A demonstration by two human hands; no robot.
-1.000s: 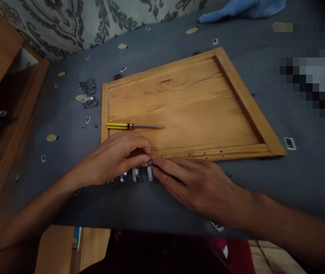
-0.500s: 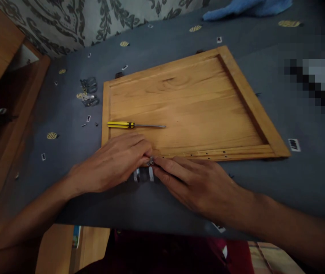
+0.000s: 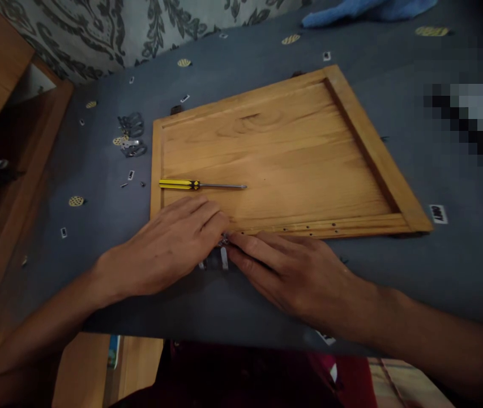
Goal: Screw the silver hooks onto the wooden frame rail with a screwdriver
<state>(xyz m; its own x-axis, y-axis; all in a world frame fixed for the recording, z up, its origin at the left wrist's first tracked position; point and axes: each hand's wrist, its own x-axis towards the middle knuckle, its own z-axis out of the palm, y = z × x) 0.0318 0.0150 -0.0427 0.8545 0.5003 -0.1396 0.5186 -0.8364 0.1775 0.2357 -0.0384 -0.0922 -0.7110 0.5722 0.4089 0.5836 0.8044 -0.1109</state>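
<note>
A wooden framed panel, like a cabinet door, lies on the grey cloth-covered table. At its near edge sits a small metal hinge, with two strap-like parts sticking out towards me. My left hand bends over the hinge from the left, thumb and fingers closed at its upper part; the fingertips are partly hidden. From the right, my right hand pinches the same hinge with its fingertips against the edge. A yellow-and-black screwdriver rests on the panel, just beyond my left hand.
Left of the panel lie more metal hinge parts and small screws. Several small holes run along the panel's near edge. A blue cloth is at the back, an open wooden cabinet at the left.
My left hand has shifted slightly and rolled further over the hinge, covering more of its left strap. My right hand stays nearly still.
</note>
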